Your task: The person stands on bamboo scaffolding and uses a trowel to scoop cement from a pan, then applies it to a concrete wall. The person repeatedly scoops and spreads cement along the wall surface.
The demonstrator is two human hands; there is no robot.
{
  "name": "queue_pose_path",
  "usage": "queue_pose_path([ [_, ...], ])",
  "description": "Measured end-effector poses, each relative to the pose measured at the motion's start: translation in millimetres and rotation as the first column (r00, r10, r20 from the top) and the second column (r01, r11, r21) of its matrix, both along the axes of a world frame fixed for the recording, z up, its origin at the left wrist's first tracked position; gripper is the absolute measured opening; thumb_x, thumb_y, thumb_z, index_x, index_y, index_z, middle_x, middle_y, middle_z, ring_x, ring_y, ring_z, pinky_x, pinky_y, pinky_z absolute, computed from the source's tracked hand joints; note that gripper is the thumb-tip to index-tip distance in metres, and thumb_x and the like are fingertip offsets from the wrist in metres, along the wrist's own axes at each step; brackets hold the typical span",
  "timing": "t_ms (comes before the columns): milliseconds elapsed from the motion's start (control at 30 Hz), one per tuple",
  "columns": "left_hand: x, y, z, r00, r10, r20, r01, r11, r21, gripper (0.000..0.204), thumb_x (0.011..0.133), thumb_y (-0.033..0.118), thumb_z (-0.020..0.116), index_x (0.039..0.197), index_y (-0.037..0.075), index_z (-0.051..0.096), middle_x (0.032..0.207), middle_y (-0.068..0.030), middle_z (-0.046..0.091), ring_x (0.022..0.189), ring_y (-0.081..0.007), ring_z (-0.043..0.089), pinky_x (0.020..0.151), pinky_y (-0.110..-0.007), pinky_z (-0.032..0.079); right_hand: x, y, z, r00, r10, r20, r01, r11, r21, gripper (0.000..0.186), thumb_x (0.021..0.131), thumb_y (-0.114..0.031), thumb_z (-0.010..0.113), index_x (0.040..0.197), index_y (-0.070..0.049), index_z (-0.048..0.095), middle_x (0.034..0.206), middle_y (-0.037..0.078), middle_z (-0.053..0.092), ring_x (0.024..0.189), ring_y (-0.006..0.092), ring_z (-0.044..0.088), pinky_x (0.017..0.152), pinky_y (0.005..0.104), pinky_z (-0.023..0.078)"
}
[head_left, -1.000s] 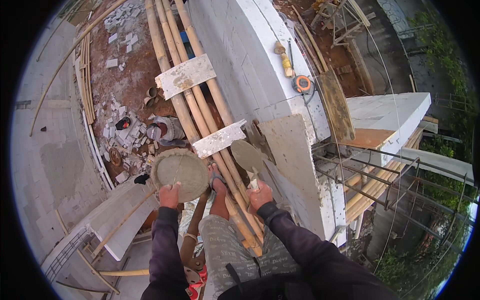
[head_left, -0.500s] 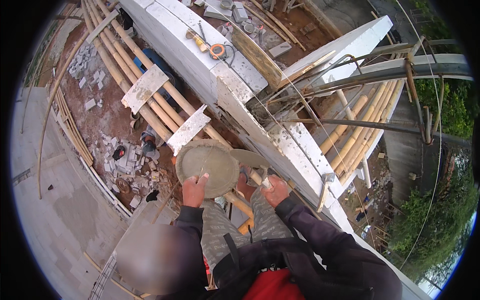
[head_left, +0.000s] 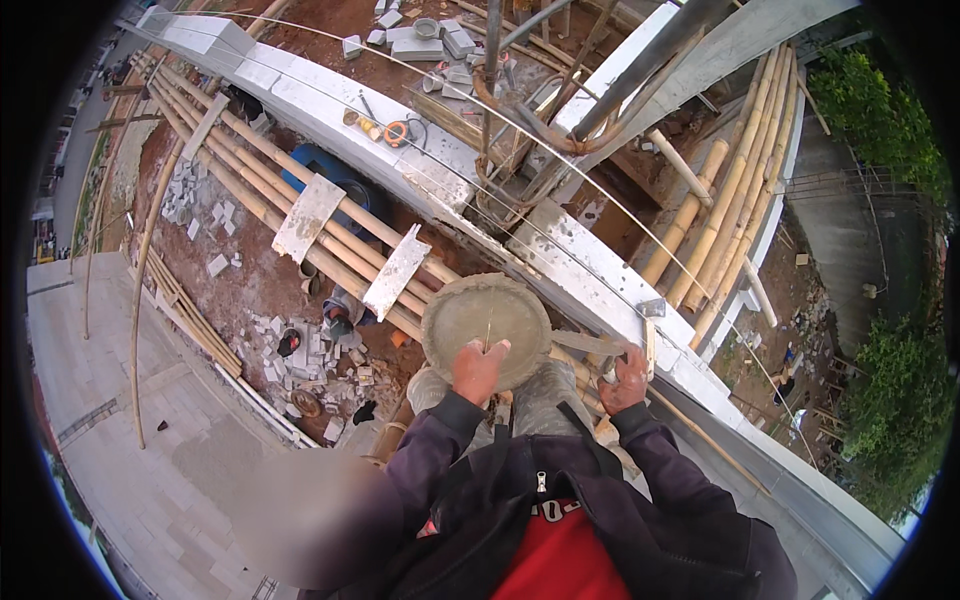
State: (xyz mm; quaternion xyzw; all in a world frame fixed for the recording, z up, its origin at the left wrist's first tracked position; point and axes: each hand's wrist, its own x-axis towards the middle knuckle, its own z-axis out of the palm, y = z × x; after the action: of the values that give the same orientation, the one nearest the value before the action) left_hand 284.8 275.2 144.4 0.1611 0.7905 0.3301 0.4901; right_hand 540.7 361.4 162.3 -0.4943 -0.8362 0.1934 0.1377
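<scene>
My left hand [head_left: 478,372] grips the near rim of a round, shallow mortar pan [head_left: 440,330], its thumb over the edge. Grey wet mortar [head_left: 487,325] lies in the pan, and a thin string seems to cross it. In my right hand [head_left: 625,380] is the handle of a trowel. The trowel's blade [head_left: 587,343] points left toward the pan's rim, seen nearly edge-on. Close by that hand, on the white block wall [head_left: 590,255], rests a hammer [head_left: 651,318].
Bamboo poles [head_left: 225,165] with boards [head_left: 308,217] across them run below on the left. An orange tape measure [head_left: 398,133] lies on the wall. Steel bars [head_left: 490,80] rise beside it, and a taut string [head_left: 640,232] crosses above. Broken blocks [head_left: 320,360] litter the ground far below.
My view has shifted, and the pan and both hands now appear farther right. The trowel has moved from overlapping the pan's right edge to a place beside it, its blade turned more edge-on.
</scene>
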Motion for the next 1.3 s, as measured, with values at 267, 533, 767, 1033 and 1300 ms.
queue_pose_path([
  [267, 48, 35, 58, 0.958, -0.137, 0.253, 0.134, 0.991, 0.031, 0.041, 0.080, 0.029, 0.063, 0.089, -0.011, 0.060, 0.076, -0.0212, 0.064, 0.073, -0.0269, 0.063, 0.067, -0.040, 0.046, 77, 35, -61, 0.950, -0.256, 0.179, 0.296, 0.921, -0.255, 0.025, 0.060, -0.011, 0.063, 0.082, 0.000, 0.059, 0.090, 0.022, 0.060, 0.090, 0.0428, 0.055, 0.080, 0.0453, 0.044],
  [533, 86, 71, 77, 0.906, -0.222, 0.360, 0.184, 0.973, 0.137, 0.037, 0.083, 0.022, 0.057, 0.091, -0.014, 0.059, 0.081, -0.0261, 0.063, 0.082, -0.0304, 0.064, 0.072, -0.041, 0.047, 111, 67, 60, 0.995, -0.062, 0.080, 0.071, 0.991, -0.114, 0.013, 0.062, -0.008, 0.059, 0.073, -0.001, 0.060, 0.062, 0.014, 0.058, 0.056, 0.0307, 0.057, 0.057, 0.0403, 0.045],
  [767, 115, 113, 67, 0.918, -0.306, 0.253, 0.243, 0.937, 0.252, 0.038, 0.085, 0.021, 0.054, 0.091, -0.016, 0.056, 0.093, -0.0362, 0.060, 0.094, -0.0452, 0.061, 0.078, -0.045, 0.047, 98, 57, 121, 0.932, -0.317, -0.178, 0.222, 0.884, -0.411, 0.013, 0.062, 0.002, 0.057, 0.073, -0.002, 0.063, 0.068, 0.007, 0.063, 0.061, 0.0173, 0.058, 0.058, 0.0315, 0.046],
  [1033, 142, 163, 27, 0.927, -0.366, 0.082, 0.329, 0.898, 0.294, 0.035, 0.086, 0.023, 0.056, 0.095, -0.010, 0.058, 0.094, -0.0323, 0.062, 0.095, -0.0465, 0.060, 0.082, -0.046, 0.048, 92, 60, 136, 0.904, -0.370, -0.213, 0.249, 0.862, -0.441, 0.014, 0.062, 0.001, 0.056, 0.072, -0.001, 0.065, 0.061, 0.003, 0.056, 0.057, 0.0131, 0.052, 0.054, 0.0294, 0.041],
  [1300, 138, 187, -11, 0.889, -0.456, 0.043, 0.417, 0.844, 0.336, 0.027, 0.074, 0.011, 0.059, 0.100, 0.002, 0.061, 0.094, -0.0255, 0.064, 0.092, -0.0379, 0.064, 0.081, -0.039, 0.050, 89, 68, 107, 0.835, -0.499, -0.233, 0.297, 0.765, -0.572, 0.012, 0.070, -0.001, 0.053, 0.075, 0.005, 0.062, 0.066, 0.011, 0.064, 0.057, 0.0182, 0.061, 0.053, 0.0282, 0.047],
])
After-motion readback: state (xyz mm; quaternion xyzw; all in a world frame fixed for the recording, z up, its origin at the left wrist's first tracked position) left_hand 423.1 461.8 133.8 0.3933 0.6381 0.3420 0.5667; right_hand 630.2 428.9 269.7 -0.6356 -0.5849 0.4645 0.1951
